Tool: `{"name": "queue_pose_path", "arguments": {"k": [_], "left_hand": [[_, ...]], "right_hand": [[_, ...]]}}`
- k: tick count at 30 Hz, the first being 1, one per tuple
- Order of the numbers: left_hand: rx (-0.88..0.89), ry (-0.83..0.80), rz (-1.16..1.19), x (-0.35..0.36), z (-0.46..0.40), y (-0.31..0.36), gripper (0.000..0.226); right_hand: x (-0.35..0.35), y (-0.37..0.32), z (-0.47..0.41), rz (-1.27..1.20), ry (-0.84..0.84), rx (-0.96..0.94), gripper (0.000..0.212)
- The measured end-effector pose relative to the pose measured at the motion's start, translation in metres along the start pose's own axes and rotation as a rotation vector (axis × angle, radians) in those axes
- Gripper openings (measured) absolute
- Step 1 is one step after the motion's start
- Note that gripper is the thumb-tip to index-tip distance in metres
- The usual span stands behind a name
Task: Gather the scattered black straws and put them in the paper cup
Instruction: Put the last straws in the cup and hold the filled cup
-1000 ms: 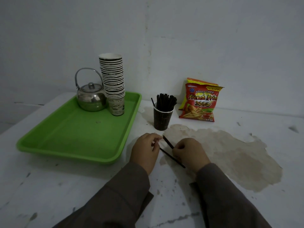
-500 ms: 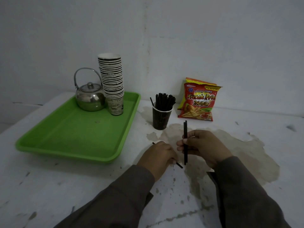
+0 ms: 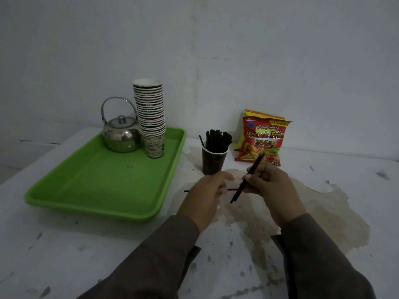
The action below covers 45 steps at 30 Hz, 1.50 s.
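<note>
A dark paper cup (image 3: 212,161) stands on the white table, filled with several upright black straws (image 3: 218,140). My right hand (image 3: 271,186) pinches a black straw (image 3: 237,192), tilted with its top end toward the snack bag. My left hand (image 3: 208,195) holds another black straw (image 3: 232,189) that lies nearly level; its ends stick out on both sides of the hand. Both hands hover just in front of the cup.
A green tray (image 3: 103,186) on the left carries a steel kettle (image 3: 121,134) and a tall stack of paper cups (image 3: 151,117). A red French fries bag (image 3: 262,141) leans on the wall right of the cup. A brown stain (image 3: 319,212) covers the table's right side.
Both hands have lifted off the table toward the cup. My right hand's straw went from upright to tilted right. My left hand picked up the second straw.
</note>
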<state>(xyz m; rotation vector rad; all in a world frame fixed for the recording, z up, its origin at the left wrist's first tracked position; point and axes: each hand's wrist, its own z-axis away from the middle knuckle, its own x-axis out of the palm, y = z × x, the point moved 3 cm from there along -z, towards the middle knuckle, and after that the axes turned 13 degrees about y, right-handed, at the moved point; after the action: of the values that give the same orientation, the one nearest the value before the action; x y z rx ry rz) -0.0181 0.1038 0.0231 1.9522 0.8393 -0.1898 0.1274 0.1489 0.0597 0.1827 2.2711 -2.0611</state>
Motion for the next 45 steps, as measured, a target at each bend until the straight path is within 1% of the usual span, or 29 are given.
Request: {"name": "queue_pose_path", "arguments": {"k": [2, 5, 7, 9, 12, 14, 17, 19, 21, 26, 31, 34, 36, 38, 39, 40, 45], "left_hand": [[-0.026, 0.114, 0.141, -0.012, -0.012, 0.010, 0.053], [-0.014, 0.199, 0.260, -0.029, -0.035, 0.025, 0.062], [-0.005, 0.226, 0.286, -0.040, -0.053, 0.034, 0.056], [0.006, 0.260, 0.294, -0.050, -0.073, 0.043, 0.048], [0.020, 0.315, 0.364, -0.064, -0.097, 0.055, 0.042], [0.020, 0.367, 0.407, -0.071, -0.109, 0.060, 0.037], [0.037, 0.458, 0.400, -0.075, -0.116, 0.060, 0.032], [0.054, 0.506, 0.383, -0.073, -0.118, 0.057, 0.032], [0.061, 0.518, 0.356, -0.068, -0.114, 0.050, 0.033], [0.050, 0.486, 0.303, -0.051, -0.108, 0.027, 0.042], [0.032, 0.465, 0.106, -0.034, -0.103, 0.001, 0.031], [0.080, 0.457, -0.050, -0.030, -0.103, -0.008, 0.026], [0.123, 0.425, -0.154, -0.027, -0.102, -0.013, 0.022], [0.168, 0.384, -0.240, -0.022, -0.102, -0.018, 0.021], [0.182, 0.363, -0.261, -0.020, -0.101, -0.020, 0.022], [0.180, 0.342, -0.258, -0.018, -0.101, -0.021, 0.023], [0.117, 0.267, -0.180, -0.011, -0.102, -0.024, 0.027]], "right_hand": [[0.006, -0.004, -0.002, 0.058, -0.002, -0.070, 0.032], [0.016, -0.022, -0.008, 0.154, -0.026, -0.238, 0.058], [0.021, -0.040, -0.014, 0.207, -0.045, -0.362, 0.071], [0.026, -0.058, -0.021, 0.242, -0.039, -0.455, 0.076], [0.031, -0.086, -0.030, 0.257, 0.045, -0.608, 0.070], [0.034, -0.099, -0.034, 0.192, 0.138, -0.680, 0.066], [0.039, -0.102, -0.040, 0.067, 0.260, -0.698, 0.063], [0.046, -0.095, -0.043, 0.060, 0.313, -0.680, 0.062], [0.052, -0.081, -0.045, 0.066, 0.342, -0.646, 0.062], [0.063, -0.046, -0.056, 0.075, 0.359, -0.595, 0.063], [0.073, -0.022, -0.063, 0.170, 0.337, -0.565, 0.056], [0.076, -0.013, -0.067, 0.205, 0.332, -0.553, 0.053], [0.076, -0.009, -0.069, 0.222, 0.329, -0.546, 0.047], [0.076, -0.006, -0.070, 0.271, 0.293, -0.567, 0.031], [0.077, -0.005, -0.069, 0.302, 0.268, -0.591, 0.024], [0.078, -0.004, -0.069, 0.320, 0.244, -0.608, 0.022], [0.079, -0.002, -0.067, 0.324, 0.225, -0.611, 0.026]]}}
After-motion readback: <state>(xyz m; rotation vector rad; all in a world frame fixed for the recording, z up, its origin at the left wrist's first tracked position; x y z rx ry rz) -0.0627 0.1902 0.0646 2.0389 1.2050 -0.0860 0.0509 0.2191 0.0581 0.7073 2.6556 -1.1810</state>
